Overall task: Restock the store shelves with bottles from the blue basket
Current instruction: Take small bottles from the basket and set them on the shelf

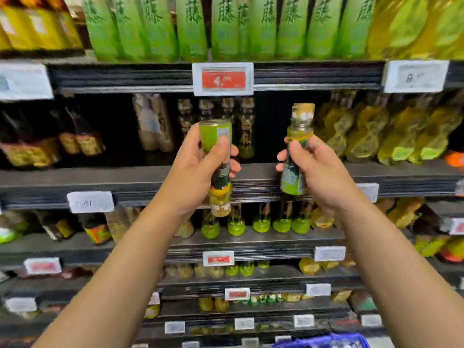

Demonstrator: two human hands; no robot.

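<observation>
Both forearms raised, extended forward; left hand [200,156] curled round a bottle, thumb across its front; right hand [308,164] likewise gripping another.

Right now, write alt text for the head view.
Two bare hands each hold a small bottle in front of store shelves: the left hand grips an upside-down bottle, the right hand an upright bottle. A blue basket peeks in below.
</observation>
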